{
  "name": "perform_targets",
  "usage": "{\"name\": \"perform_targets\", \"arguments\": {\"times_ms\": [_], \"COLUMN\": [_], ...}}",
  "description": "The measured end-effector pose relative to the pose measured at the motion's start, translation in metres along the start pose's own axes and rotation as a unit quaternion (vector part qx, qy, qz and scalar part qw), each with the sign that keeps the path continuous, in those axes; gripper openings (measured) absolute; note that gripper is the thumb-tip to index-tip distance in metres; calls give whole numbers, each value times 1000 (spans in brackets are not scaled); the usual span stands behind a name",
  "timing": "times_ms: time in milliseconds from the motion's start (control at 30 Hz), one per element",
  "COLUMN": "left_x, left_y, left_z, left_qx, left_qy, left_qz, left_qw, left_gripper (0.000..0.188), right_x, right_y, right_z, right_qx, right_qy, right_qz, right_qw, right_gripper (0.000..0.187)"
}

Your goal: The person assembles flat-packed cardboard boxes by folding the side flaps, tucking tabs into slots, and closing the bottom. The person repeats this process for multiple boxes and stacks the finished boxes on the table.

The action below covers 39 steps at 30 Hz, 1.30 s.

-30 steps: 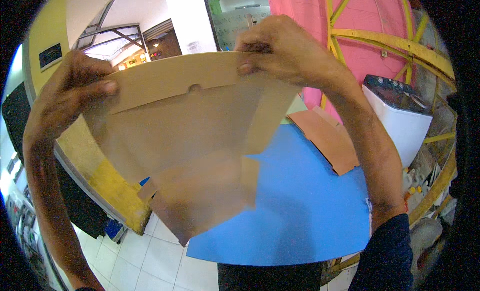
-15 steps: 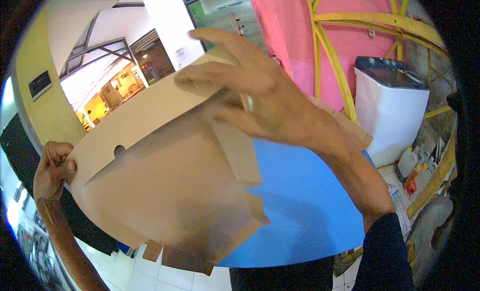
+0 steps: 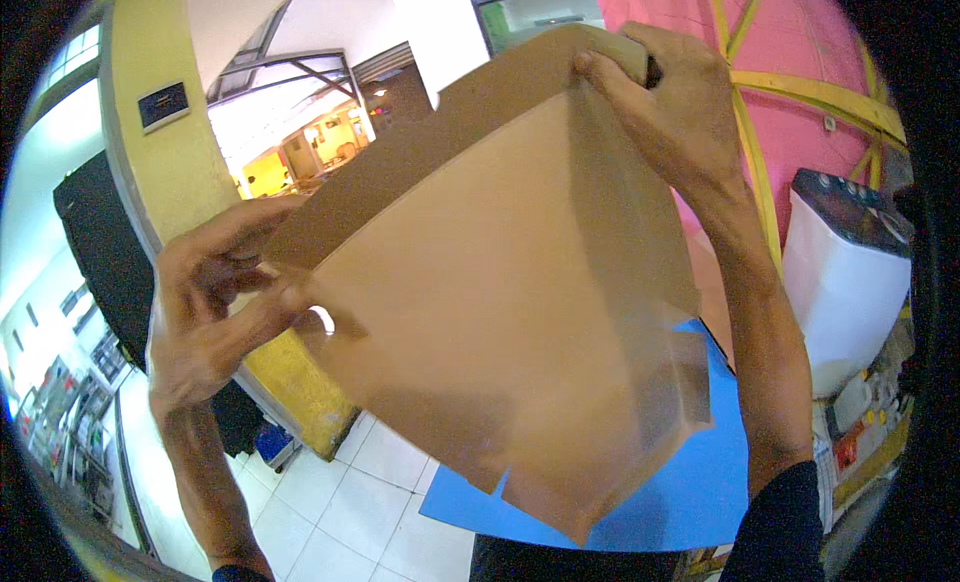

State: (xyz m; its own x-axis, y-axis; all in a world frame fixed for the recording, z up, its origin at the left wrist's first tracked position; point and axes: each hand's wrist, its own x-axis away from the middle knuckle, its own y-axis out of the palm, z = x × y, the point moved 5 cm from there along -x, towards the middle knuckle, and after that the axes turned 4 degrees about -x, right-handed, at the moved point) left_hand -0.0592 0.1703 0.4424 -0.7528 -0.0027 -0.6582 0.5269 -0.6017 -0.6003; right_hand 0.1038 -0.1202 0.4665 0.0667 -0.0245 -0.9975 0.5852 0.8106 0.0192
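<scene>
A brown cardboard piece [image 3: 480, 272] fills the middle of the frame, tilted over a blue desk [image 3: 728, 472]. The left hand [image 3: 195, 332] has its grip closed on the cardboard's left edge; the right hand [image 3: 685, 117] pinches its upper-right corner, thumb in front. A white washing machine [image 3: 835, 282] stands at right.

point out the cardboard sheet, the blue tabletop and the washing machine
Cardboard sheet [image 3: 480, 282], head view, middle of its broad panel
Blue tabletop [image 3: 692, 494], head view, bare area toward its lower right
Washing machine [image 3: 848, 292], head view, its white body
</scene>
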Motion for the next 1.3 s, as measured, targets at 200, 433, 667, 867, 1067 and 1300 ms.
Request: {"name": "perform_targets", "arguments": {"times_ms": [200, 433, 667, 867, 1067, 1300], "left_x": [-34, -56, -56, -51, -42, -27], "left_y": [3, 2, 25, 43, 67, 90], "left_z": [-3, -35, -35, -34, -48, -83], "left_qx": [0, 21, 27, 40, 58, 418], "left_qy": [17, 14, -5, -17, -23, -167], "left_qz": [88, 34, -7, -54, -99, -71], "left_qw": [996, 999, 1000, 998, 993, 890], "left_gripper": [27, 25, 24, 26, 22, 45], "right_x": [-1, 2, 22, 53, 77, 96], "right_y": [-15, -30, -6, 7, 23, 39], "right_z": [5, 13, 16, 24, 31, 59], "right_qx": [-47, -607, -552, -434, -488, -470], "right_qy": [32, 240, 178, 297, 316, 391], "right_qz": [-117, -298, -337, -241, -269, -271], "right_qw": [992, 697, 742, 816, 768, 744], "right_gripper": [40, 61, 30, 27, 33, 29]}}
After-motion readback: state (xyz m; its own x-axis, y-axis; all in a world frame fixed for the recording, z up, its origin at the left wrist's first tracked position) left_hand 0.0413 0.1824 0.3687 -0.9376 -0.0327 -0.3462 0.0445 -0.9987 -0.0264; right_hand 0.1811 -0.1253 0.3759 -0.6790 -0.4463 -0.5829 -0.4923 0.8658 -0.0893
